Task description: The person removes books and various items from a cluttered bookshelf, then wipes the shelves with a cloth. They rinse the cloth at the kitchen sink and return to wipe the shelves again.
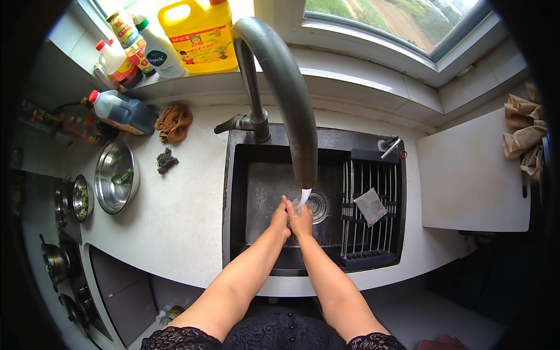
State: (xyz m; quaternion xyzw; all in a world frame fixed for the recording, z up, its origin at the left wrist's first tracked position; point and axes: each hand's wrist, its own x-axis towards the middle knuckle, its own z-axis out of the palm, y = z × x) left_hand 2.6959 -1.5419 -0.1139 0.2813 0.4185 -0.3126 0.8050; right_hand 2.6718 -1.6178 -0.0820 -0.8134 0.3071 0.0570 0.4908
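A pale countertop (181,216) wrapped around a black sink (256,192) set below the window. Over the basin arched a grey faucet (280,87), the tallest piece there; its long axis ran from the base at the back rim up, forward and down toward the person, and its mouth pointed straight down at the basin near the round drain (318,205). A thin stream of water (304,198) fell from that mouth. A black drying rack (373,210) filled the right part of the sink, with a grey sponge cloth (370,206) lying tilted on its bars. On the sill stood a yellow detergent jug (201,32). A steel bowl (115,177) sat on the counter at left. The left hand (280,219) and right hand (301,220) met under the stream, pressed together side by side, fingers loosely curled against each other and holding nothing, fingertips pointing away toward the drain.
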